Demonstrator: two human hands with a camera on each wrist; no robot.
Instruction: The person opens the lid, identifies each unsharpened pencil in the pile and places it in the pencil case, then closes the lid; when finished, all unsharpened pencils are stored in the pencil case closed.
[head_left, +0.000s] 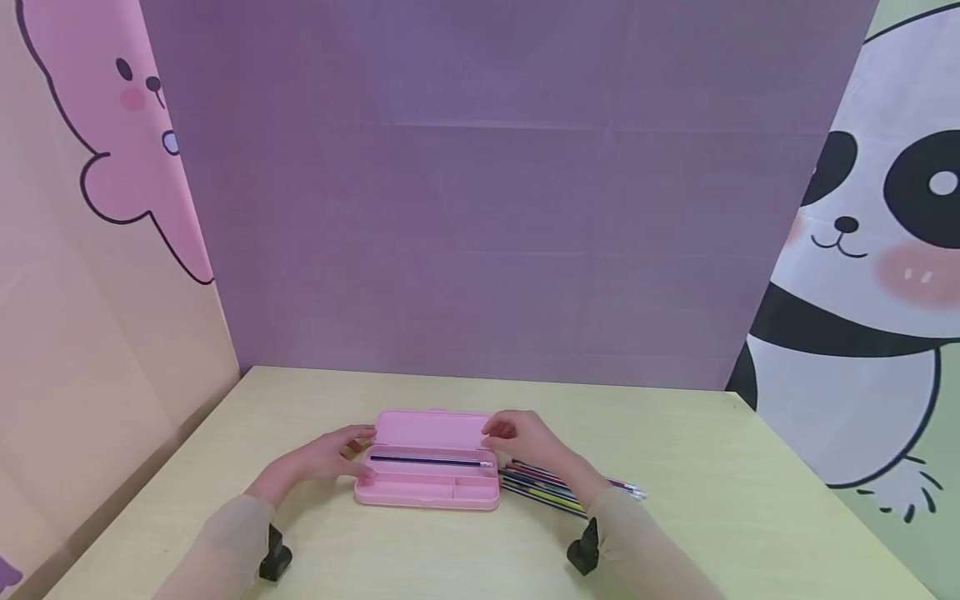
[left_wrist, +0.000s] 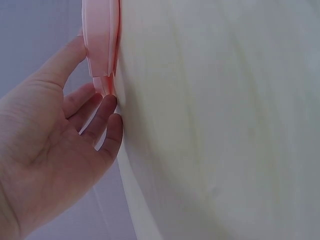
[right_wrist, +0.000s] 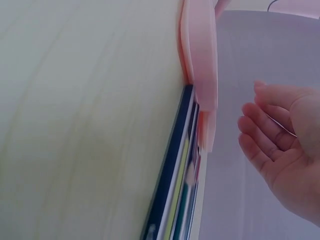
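A pink pencil case point(head_left: 401, 492) lies on the table, its lid point(head_left: 431, 429) folded back away from me. One dark pencil point(head_left: 427, 461) lies in the long rear compartment. My left hand point(head_left: 326, 454) holds the case's left end, thumb on the tray's edge and fingers by the lid; the left wrist view shows this hand point(left_wrist: 65, 125) against the pink case point(left_wrist: 101, 37). Above the case's right end, my right hand point(head_left: 528, 439) has loosely bent fingers and holds nothing. In the right wrist view that hand point(right_wrist: 282, 135) is apart from the case point(right_wrist: 202, 55).
Several pencils point(head_left: 540, 492) lie in a loose bundle on the table at the case's right end, partly under my right forearm. The wooden table point(head_left: 420, 550) ends at a purple backdrop point(head_left: 480, 250). Small black devices point(head_left: 276, 557) sit at both wrists.
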